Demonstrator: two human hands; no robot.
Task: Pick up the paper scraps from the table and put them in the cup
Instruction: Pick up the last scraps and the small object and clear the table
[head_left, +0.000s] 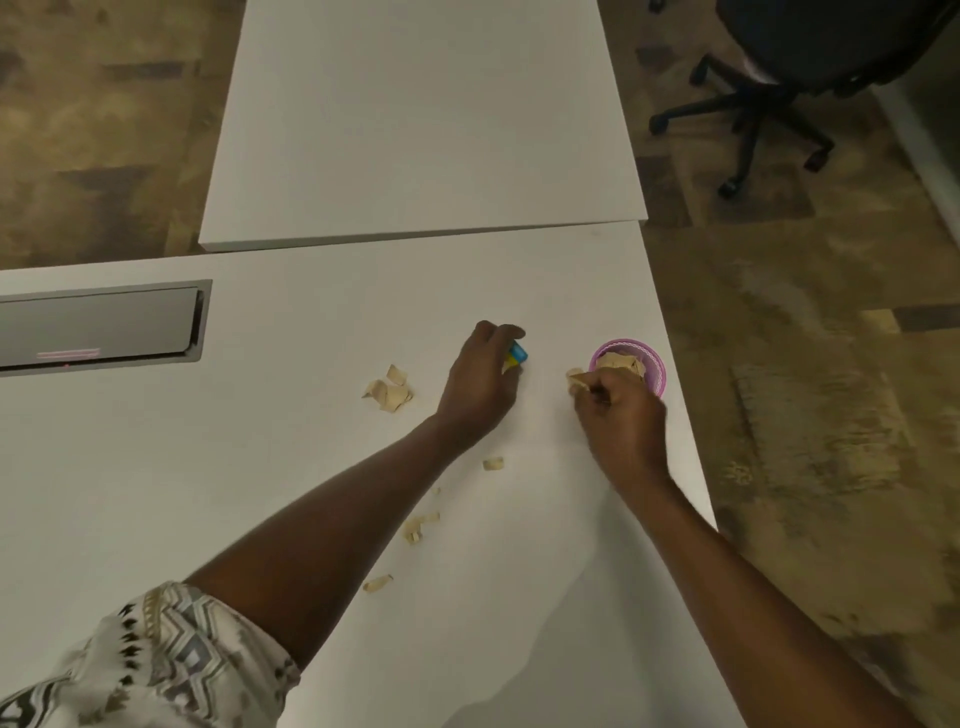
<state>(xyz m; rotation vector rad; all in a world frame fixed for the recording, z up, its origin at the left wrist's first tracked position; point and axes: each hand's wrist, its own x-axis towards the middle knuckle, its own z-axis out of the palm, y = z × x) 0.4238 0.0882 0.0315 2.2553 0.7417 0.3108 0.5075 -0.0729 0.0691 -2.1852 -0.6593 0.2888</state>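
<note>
— Where are the torn tan paper scraps now?

— Split up. A wad of them fills the small pink plastic cup to its rim. The cup stands upright near the right edge of the white desk. One crumpled piece is in the right hand, whose fingers are curled tight round it, just beside the cup's rim on the side away from the edge. The largest loose cluster lies towards the desk's middle, just beyond the left hand on its outer side. A single curl lies closer to the near edge, and smaller bits trail on towards that edge.

— And what is the left hand doing?

— It is knuckles up, with the fingers curled over a small blue and yellow object and the thumb on its far side. It seems to be gripping it. Whether a scrap sits under the palm too, I cannot tell.

— What could go wrong from here?

— The cup looks light and nearly full, and it sits close to the edge. A knock from the right hand while pushing the piece in could tip it, or slide it off onto the patterned carpet. Stuffing more onto that heap could also spring pieces already inside back out. The thin bits near the near edge worry me too, since a careless sweep could brush them off the desk.
</note>
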